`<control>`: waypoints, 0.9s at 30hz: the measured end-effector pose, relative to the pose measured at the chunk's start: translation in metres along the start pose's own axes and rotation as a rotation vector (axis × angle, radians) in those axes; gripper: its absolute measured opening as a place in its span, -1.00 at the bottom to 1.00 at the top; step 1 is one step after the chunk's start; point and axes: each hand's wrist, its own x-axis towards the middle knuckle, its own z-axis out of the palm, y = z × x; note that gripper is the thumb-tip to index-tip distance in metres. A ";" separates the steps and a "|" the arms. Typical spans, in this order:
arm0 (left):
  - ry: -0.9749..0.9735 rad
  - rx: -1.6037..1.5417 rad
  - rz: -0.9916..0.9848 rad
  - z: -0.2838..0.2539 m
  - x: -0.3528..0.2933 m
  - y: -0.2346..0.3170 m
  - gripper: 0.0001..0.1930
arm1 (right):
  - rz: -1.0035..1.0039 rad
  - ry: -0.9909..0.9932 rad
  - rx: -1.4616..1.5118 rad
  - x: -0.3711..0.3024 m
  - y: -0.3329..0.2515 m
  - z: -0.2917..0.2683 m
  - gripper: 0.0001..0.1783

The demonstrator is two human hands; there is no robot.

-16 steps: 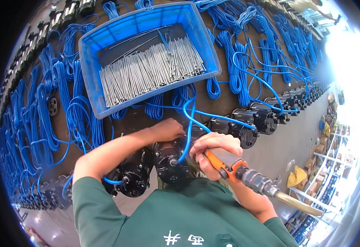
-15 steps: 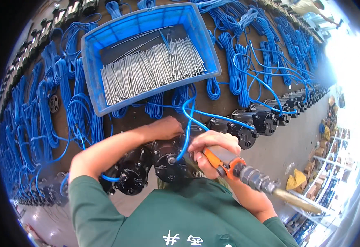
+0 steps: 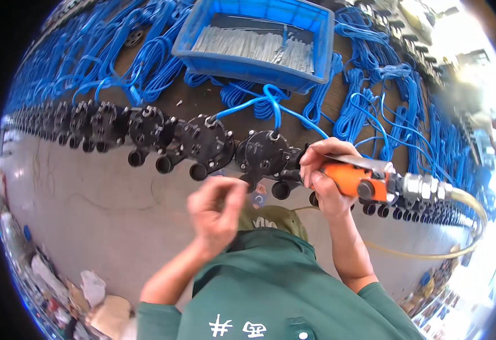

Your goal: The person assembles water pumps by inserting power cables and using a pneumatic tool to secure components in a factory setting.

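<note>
My right hand (image 3: 328, 187) is wrapped round an orange air wrench (image 3: 347, 179) with a metal lever along its top. A pale hose (image 3: 469, 199) runs from metal fittings at its rear end. The tool's front end points left, close to a black round pump (image 3: 262, 153) with a blue cable on top. My left hand (image 3: 216, 208) is in the air in front of the pumps, apart from them. Its fingers are curled toward the thumb, and whatever they may hold is hidden. Another black pump (image 3: 202, 140) stands just left of the first.
A blue plastic crate (image 3: 248, 63) of long metal rods stands behind the pumps on a brown table (image 3: 188, 99). Coiled blue cables (image 3: 347, 116) lie around it. More black pumps (image 3: 103, 126) line the table edge. Bags and boxes (image 3: 109, 314) lie on the floor at lower left.
My left hand has come away from the pumps toward me. My right hand has kept the air wrench, now held more level. The view has shifted, with the crate higher in it.
</note>
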 end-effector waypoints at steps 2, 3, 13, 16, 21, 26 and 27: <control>0.018 -0.599 -0.691 0.035 -0.041 -0.049 -0.79 | 0.031 -0.065 0.008 -0.002 0.011 0.001 -0.59; 0.116 -0.897 -1.002 0.053 -0.058 -0.077 -0.76 | 0.040 -0.093 0.005 -0.002 0.017 0.003 -0.58; 0.556 -1.619 -0.970 0.150 -0.056 -0.173 -0.84 | -0.012 -0.223 -0.056 -0.006 0.017 0.009 -0.56; 0.546 -1.578 -0.916 0.151 -0.057 -0.179 -0.81 | -0.019 -0.251 -0.062 -0.004 0.019 0.013 -0.59; 0.565 -1.557 -0.853 0.155 -0.061 -0.185 -0.78 | -0.031 -0.266 -0.103 -0.005 0.025 0.013 -0.60; 0.593 -1.569 -0.873 0.153 -0.056 -0.174 -0.77 | -0.043 -0.293 -0.101 -0.004 0.025 0.010 -0.67; 0.589 -1.589 -0.891 0.149 -0.055 -0.174 -0.77 | -0.028 -0.292 -0.103 -0.004 0.027 0.012 -0.69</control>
